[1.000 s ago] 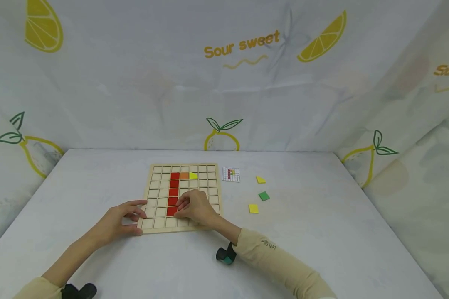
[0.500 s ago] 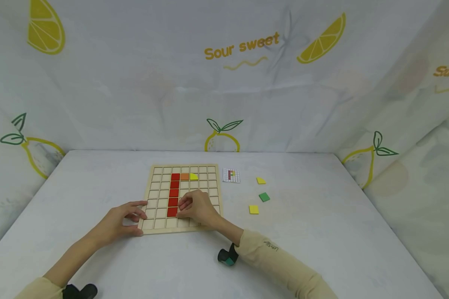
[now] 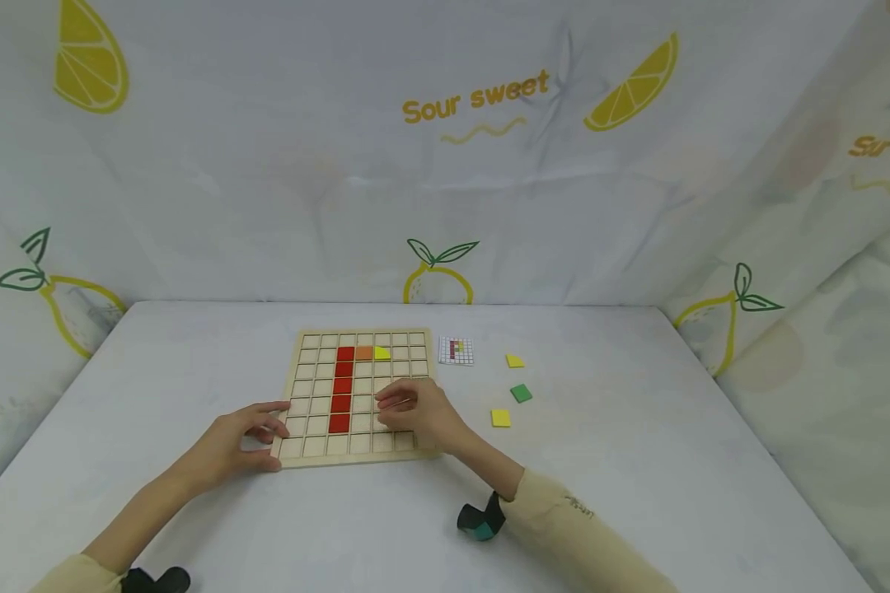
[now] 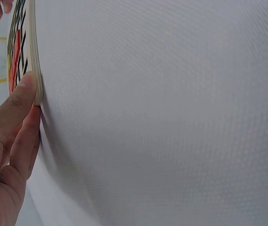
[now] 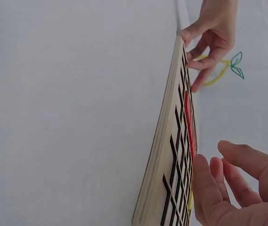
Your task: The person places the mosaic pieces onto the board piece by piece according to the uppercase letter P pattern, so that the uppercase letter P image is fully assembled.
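Note:
On the white table lies a square wooden grid board (image 3: pixel 311 426). Red square tiles (image 3: pixel 342 385) fill part of one column, and an orange tile (image 3: pixel 364 353) and a yellow rounded tile (image 3: pixel 381 353) sit beside the top red one. My left hand (image 3: pixel 230 441) holds the board at its left edge, thumb by the near corner, as the left wrist view also shows. Over the board's right half is my right hand (image 3: pixel 419 412), fingers bent. Its thumb (image 5: pixel 242 157) and fingertips stand apart in the right wrist view, with nothing between them.
A small printed pattern card (image 3: pixel 456 351) lies just right of the board. Farther right are a yellow tile (image 3: pixel 515 361), a green tile (image 3: pixel 521 393) and a yellow square tile (image 3: pixel 500 417). A lemon-print curtain (image 3: pixel 267 165) hangs behind the table.
My right hand has moved right, away from the lowest red tile, which now shows fully in its cell. My left hand stays at the board's edge.

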`<state>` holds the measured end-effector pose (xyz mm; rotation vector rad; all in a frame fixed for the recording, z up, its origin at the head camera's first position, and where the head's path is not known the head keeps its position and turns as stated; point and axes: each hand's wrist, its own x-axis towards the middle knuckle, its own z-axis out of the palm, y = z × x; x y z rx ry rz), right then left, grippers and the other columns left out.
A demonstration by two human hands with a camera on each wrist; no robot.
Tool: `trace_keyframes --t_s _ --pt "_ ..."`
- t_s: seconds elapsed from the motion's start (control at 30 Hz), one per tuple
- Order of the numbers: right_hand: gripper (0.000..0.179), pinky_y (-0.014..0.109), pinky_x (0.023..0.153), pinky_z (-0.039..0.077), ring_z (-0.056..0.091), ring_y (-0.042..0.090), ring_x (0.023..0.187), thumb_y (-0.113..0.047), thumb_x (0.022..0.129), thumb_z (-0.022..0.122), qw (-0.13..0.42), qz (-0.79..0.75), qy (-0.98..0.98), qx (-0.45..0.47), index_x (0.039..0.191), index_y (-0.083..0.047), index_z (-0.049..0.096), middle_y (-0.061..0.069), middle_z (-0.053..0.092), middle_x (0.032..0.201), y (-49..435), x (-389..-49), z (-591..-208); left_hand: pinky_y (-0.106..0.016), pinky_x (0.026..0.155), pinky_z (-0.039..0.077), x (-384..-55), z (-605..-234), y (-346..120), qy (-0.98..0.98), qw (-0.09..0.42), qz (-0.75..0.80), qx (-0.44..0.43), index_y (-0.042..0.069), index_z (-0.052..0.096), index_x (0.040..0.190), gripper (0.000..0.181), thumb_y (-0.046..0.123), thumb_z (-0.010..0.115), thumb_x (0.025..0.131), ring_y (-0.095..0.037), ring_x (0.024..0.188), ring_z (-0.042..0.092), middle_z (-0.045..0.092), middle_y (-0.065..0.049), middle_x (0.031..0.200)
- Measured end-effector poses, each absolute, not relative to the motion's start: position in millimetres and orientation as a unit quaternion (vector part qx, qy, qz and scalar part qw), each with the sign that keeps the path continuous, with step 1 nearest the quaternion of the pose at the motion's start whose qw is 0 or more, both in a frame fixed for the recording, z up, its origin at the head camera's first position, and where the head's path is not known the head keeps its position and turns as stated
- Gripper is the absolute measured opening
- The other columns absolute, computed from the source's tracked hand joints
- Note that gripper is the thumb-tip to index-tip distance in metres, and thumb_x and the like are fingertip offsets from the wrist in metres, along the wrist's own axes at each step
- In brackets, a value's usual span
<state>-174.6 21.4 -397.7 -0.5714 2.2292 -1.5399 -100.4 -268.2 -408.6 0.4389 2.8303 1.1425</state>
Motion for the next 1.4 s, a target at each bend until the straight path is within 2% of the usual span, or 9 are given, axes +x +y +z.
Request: trace_keyframes --t_s 0.2,0.5,0.77,0.87,0.97,1.17,1.27,1.4 --pt "0.027 0.026 0.081 0.059 0.063 0.027 0.099 0.001 0.089 0.066 0.190 -0.568 0.778 -0.188 0.115 0.008 0.061 0.023 0.063 0.112 59.5 -180.7 -387.7 -0.020 0.075 0.055 -99.8 -409.2 -269.7 0.917 0.027 0.371 0.145 0.010 0.067 0.095 0.032 0.008 0.084 0.068 -0.012 0.087 0.059 0.053 -0.021 0.133" --pt "0.031 0.026 0.084 0.058 0.060 0.036 0.103 0.004 0.089 0.063 0.143 -0.554 0.809 -0.131 0.119 0.008 0.058 0.026 0.060 0.118 133.2 -193.7 -371.5 -0.019 0.076 0.055 -100.2 -404.5 -269.1 0.919 0.024 0.365 0.149 0.010 0.067 0.096 0.033 0.010 0.084 0.068 -0.010 0.087 0.058 0.053 -0.021 0.134" --pt "0.033 0.025 0.083 0.058 0.060 0.037 0.106 0.002 0.094 0.056 0.099 -0.533 0.837 -0.067 0.126 0.009 0.052 0.029 0.055 0.124 188.2 -213.1 -381.5 -0.019 0.076 0.055 -99.5 -404.7 -268.1 0.921 0.027 0.361 0.144 0.010 0.067 0.096 0.033 0.010 0.084 0.068 -0.011 0.087 0.058 0.053 -0.022 0.133" --pt "0.033 0.025 0.084 0.058 0.059 0.035 0.107 0.000 0.096 0.054 0.091 -0.515 0.851 -0.044 0.128 0.007 0.052 0.028 0.056 0.125 197.2 -219.6 -386.8 -0.020 0.075 0.055 -98.3 -405.9 -268.2 0.921 0.023 0.360 0.146 0.009 0.067 0.095 0.033 0.010 0.085 0.067 -0.012 0.086 0.058 0.053 -0.022 0.132" --pt "0.032 0.024 0.082 0.059 0.060 0.030 0.101 0.000 0.095 0.055 0.092 -0.502 0.860 -0.028 0.127 0.007 0.053 0.026 0.057 0.123 200.2 -224.4 -391.4 -0.021 0.074 0.055 -98.0 -406.7 -268.4 0.918 0.025 0.365 0.151 0.009 0.067 0.095 0.033 0.011 0.085 0.067 -0.013 0.085 0.058 0.053 -0.023 0.132" --pt "0.032 0.023 0.076 0.059 0.059 0.019 0.090 0.002 0.093 0.056 0.128 -0.504 0.854 -0.026 0.125 0.008 0.053 0.025 0.056 0.121 194.7 -227.2 -396.4 -0.020 0.075 0.055 -99.2 -407.2 -268.1 0.915 0.030 0.373 0.150 0.009 0.067 0.095 0.032 0.010 0.084 0.069 -0.011 0.086 0.058 0.052 -0.023 0.133" --pt "0.032 0.023 0.077 0.059 0.060 0.021 0.092 0.001 0.093 0.058 0.136 -0.485 0.864 -0.031 0.125 0.006 0.055 0.023 0.058 0.119 191.7 -225.5 -396.1 -0.020 0.074 0.055 -99.0 -407.6 -267.9 0.914 0.029 0.374 0.151 0.009 0.067 0.095 0.032 0.010 0.084 0.068 -0.012 0.086 0.058 0.053 -0.023 0.133" --pt "0.036 0.028 0.079 0.059 0.061 0.027 0.096 -0.001 0.087 0.068 0.118 -0.432 0.893 -0.052 0.121 0.005 0.058 0.021 0.061 0.117 192.2 -224.3 -396.6 -0.019 0.075 0.054 -98.8 -407.4 -268.1 0.915 0.031 0.375 0.145 0.009 0.067 0.096 0.032 0.010 0.084 0.069 -0.011 0.087 0.058 0.052 -0.022 0.134"
